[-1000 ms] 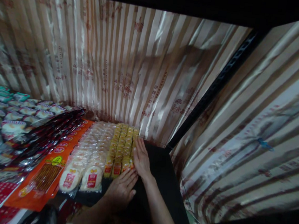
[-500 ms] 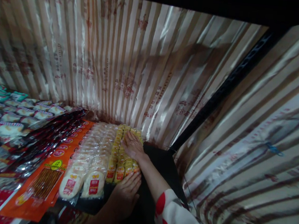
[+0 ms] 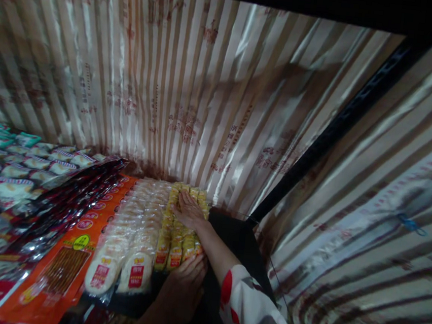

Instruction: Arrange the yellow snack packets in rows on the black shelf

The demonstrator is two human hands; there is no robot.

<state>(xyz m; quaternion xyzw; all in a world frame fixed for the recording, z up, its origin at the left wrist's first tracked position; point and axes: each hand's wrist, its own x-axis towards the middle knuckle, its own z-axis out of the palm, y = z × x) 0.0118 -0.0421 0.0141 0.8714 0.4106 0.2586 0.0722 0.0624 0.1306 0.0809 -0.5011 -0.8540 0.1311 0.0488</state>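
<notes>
Rows of small yellow snack packets [image 3: 176,239] lie on a dark shelf. My right hand [image 3: 188,211] rests flat on top of the far end of these rows, fingers stretched out. My left hand [image 3: 183,288] presses against the near end of the yellow rows, fingers together and extended, holding nothing. To the left of the yellow packets lie two rows of clear packets with round white cakes [image 3: 136,243] and red labels.
Further left lie orange packets [image 3: 73,255], dark glossy packets [image 3: 63,203] and white-and-teal packets [image 3: 4,172]. Striped shiny paper [image 3: 192,93] lines the back and right walls. A black post [image 3: 333,132] stands at the corner, with a bare black shelf patch [image 3: 237,240] to the right.
My right hand has moved from the right side of the yellow rows onto their far top. My left hand has stayed at the near end, its fingers a little more curled.
</notes>
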